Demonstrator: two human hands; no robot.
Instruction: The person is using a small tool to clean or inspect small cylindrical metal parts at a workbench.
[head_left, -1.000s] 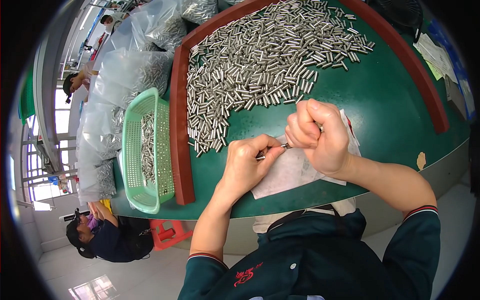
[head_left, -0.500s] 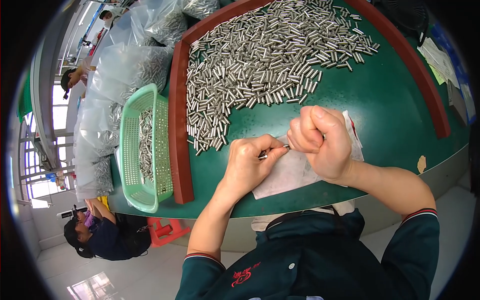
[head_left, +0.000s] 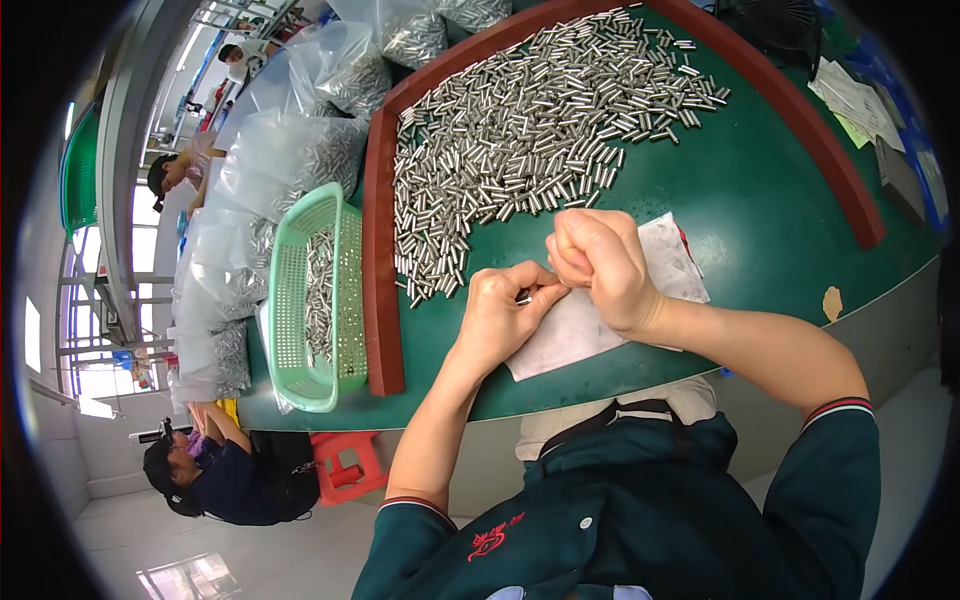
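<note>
Centrally, we see a small metal tube [head_left: 524, 297] pinched between the fingertips of the left hand [head_left: 503, 313], its visible end just touching the right hand [head_left: 598, 265], which is curled into a closed fist; whether that fist encloses more of the tube we cannot tell. Both hands hover above a white cloth [head_left: 600, 310] spread on the green table [head_left: 760, 210], near its front edge. Beyond the cloth, toward the far side of the table, we note a broad heap of metal tubes [head_left: 530, 140], short and silvery, bounded by a red-brown raised border [head_left: 380, 260]. Left of that border sits a green plastic basket [head_left: 300, 300] holding more tubes, and beyond the basket lie clear plastic bags [head_left: 290, 160] filled with the same parts. Right of the heap, loose papers [head_left: 855, 100] rest at the table's far rim. Below the basket, another person [head_left: 215, 475] in dark clothing sits beside a red stool [head_left: 345, 465].
</note>
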